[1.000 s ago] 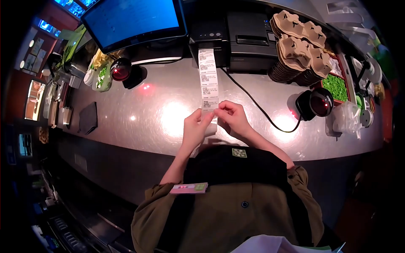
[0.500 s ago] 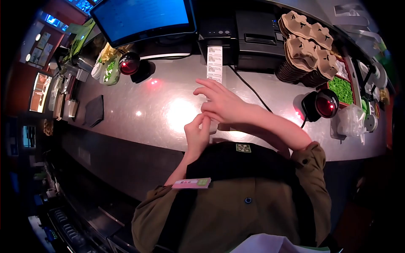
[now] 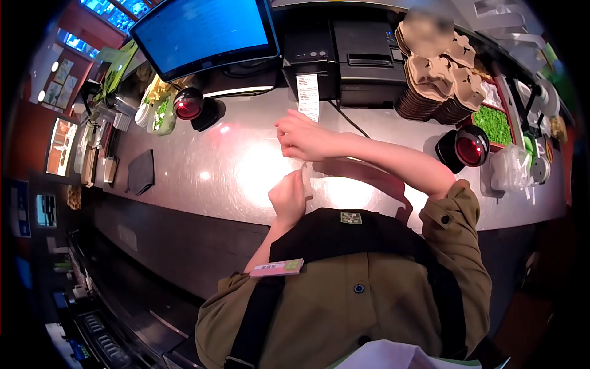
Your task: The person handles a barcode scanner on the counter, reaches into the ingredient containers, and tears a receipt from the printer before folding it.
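My left hand (image 3: 287, 198), low at the counter's near side, is closed on a white paper slip (image 3: 308, 177) that sticks out beside the fingers. Above it, my right hand (image 3: 305, 139) reaches across from the right with its fingers curled together; what they hold, if anything, is hidden. A printed receipt (image 3: 308, 95) hangs from the black printer (image 3: 307, 56), its lower end right behind my right hand. The two hands are apart, with the slip's upper end just under the right one.
Two scanners with red lights, one left (image 3: 188, 104) and one right (image 3: 471, 146), stand on the metal counter (image 3: 203, 154). A monitor (image 3: 203, 37) stands at the back. Stacked cardboard cup carriers (image 3: 433, 86) sit near a tray of chopped greens (image 3: 493, 125). A dark cloth (image 3: 141, 172) lies left.
My right hand has drawn away from the left, up toward the receipt, and its spread fingers have curled in. The left hand stays low, now with the paper slip showing. The view has shifted slightly.
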Demonstrator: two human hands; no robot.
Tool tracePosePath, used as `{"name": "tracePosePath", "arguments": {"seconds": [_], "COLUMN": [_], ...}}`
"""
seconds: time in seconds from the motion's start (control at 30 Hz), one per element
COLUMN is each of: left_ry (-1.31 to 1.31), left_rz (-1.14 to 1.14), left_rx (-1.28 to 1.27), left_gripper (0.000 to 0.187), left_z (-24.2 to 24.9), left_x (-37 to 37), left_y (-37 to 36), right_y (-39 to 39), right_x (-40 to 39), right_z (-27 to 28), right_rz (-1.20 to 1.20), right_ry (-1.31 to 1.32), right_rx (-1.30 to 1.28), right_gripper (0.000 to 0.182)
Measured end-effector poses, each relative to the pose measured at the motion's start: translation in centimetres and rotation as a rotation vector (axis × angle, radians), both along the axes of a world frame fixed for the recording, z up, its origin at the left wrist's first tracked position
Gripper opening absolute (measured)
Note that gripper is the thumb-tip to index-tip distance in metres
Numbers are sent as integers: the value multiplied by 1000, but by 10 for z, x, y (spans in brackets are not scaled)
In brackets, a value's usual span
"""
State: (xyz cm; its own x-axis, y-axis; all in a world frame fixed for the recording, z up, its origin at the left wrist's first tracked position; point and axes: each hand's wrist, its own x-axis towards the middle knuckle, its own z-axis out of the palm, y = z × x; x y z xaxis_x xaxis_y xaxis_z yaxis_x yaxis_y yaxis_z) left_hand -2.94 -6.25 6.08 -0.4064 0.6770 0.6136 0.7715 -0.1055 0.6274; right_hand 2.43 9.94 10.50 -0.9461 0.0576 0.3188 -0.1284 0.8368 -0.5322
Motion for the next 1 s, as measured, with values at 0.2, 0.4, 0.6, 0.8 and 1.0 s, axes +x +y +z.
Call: {"name": "tracePosePath", "arguments": {"seconds": [0.2,0.4,0.6,0.8,1.0], "left_ry": [-379,-679,-458,-896,-1440], "left_rz": [-52,-106,-338,-768,-806], "left_rx": [-43,74,180,-101,-49], "left_gripper": [19,15,13,23,19], "left_z": [-20,16,63,98,99], "left_x": [20,19,24,29,13], "left_y": [-29,14,90,127,132], "right_y": [4,-16,-19,4,4], "right_x": [4,54,79,82,87], "right_z": [20,-8,25,55,50], "right_rz": [-66,-180,-558,-729,-532], "right_ry": [135,205,559,877,688], "right_rx": [-140,-828,-942,-995,-708], "right_gripper": [15,24,12,14,27]}}
